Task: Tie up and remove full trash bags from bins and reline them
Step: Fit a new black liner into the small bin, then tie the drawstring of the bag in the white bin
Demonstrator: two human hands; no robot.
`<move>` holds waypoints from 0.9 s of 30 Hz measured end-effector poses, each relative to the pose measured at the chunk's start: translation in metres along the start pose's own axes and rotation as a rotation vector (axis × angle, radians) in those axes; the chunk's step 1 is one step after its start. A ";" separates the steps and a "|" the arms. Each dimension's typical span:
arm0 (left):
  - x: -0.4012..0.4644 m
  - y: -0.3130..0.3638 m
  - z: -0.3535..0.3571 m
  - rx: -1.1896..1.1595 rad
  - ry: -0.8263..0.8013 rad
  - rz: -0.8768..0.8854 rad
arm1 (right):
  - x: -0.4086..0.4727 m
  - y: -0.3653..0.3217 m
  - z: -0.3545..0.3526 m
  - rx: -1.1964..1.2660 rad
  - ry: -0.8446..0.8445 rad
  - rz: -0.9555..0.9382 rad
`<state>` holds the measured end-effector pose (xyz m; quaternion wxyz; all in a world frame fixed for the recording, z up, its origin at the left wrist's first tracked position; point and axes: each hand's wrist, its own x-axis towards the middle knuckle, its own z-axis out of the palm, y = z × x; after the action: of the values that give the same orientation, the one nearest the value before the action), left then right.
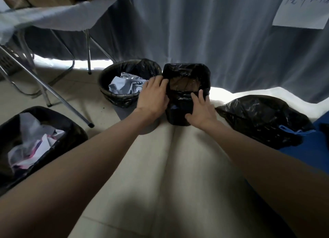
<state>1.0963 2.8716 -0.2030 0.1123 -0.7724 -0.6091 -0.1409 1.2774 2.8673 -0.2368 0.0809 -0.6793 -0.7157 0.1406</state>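
A small square bin (185,72) stands on the floor just beyond my knees, lined with a fresh black bag and empty inside. My left hand (153,97) rests on the bag at the bin's left rim, fingers curled over the edge. My right hand (201,111) lies flat against the bag on the bin's near right side, fingers spread. A round bin (110,75) to the left holds crumpled paper in a black liner. Another lined bin (58,120) with paper waste stands at the lower left. A full black trash bag (258,120) with a blue tie lies to the right.
A folding table with metal legs (88,51) stands at the back left, covered with a pale cloth. A grey curtain (213,33) hangs behind the bins, with a paper sign (300,8) pinned at the upper right. My legs in light trousers (169,175) fill the foreground.
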 end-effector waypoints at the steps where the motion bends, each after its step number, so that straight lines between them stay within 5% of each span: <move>1: -0.001 -0.011 -0.005 0.038 0.019 -0.067 | -0.005 -0.005 0.004 0.029 0.018 -0.020; 6: -0.015 -0.050 -0.010 0.198 -0.211 -0.268 | -0.025 -0.021 0.010 0.188 -0.073 -0.037; 11: -0.027 -0.050 -0.024 0.256 -0.332 -0.174 | -0.048 -0.044 -0.003 0.264 -0.238 0.001; 18: -0.095 -0.001 -0.074 0.320 -0.410 0.048 | -0.102 -0.085 -0.017 0.600 -0.248 0.089; 27: -0.168 0.049 -0.108 0.019 -0.466 0.216 | -0.188 -0.079 -0.025 0.888 -0.249 0.404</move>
<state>1.0986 2.6700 -0.1616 -0.0095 -0.8436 -0.5336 0.0596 1.2215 2.6800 -0.1748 0.2473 -0.6825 -0.4454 0.5241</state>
